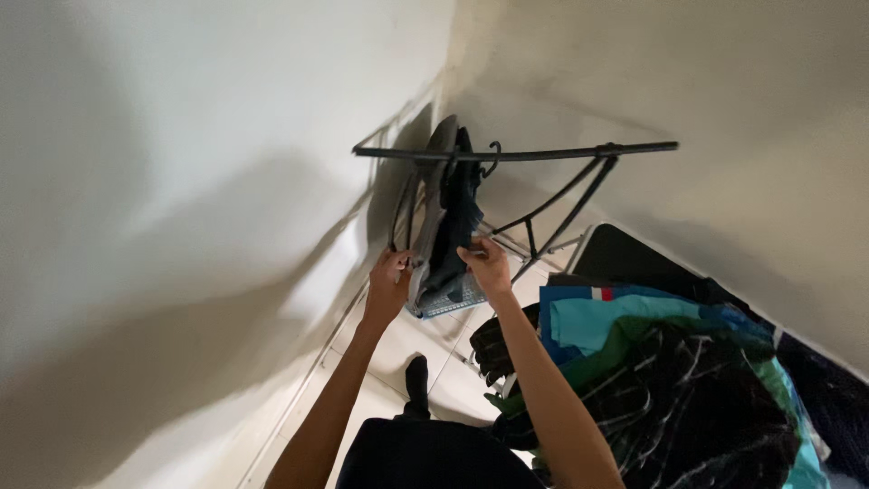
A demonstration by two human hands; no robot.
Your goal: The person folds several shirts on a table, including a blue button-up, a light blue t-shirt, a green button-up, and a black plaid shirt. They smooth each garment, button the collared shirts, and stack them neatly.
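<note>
Clothes [445,237] hang on hangers from the black rail [516,154] in the corner, our left hand [387,288] and right hand [487,265] each clamped on their lower edge beside a heaped laundry pile [661,380].

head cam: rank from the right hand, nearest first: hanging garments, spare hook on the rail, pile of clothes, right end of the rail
1. hanging garments: touching the right hand, on its left.
2. spare hook: above it on the rail.
3. pile of clothes: lower right.
4. right end of the rail: upper right.
2 and 3 are close, hard to call.
</note>
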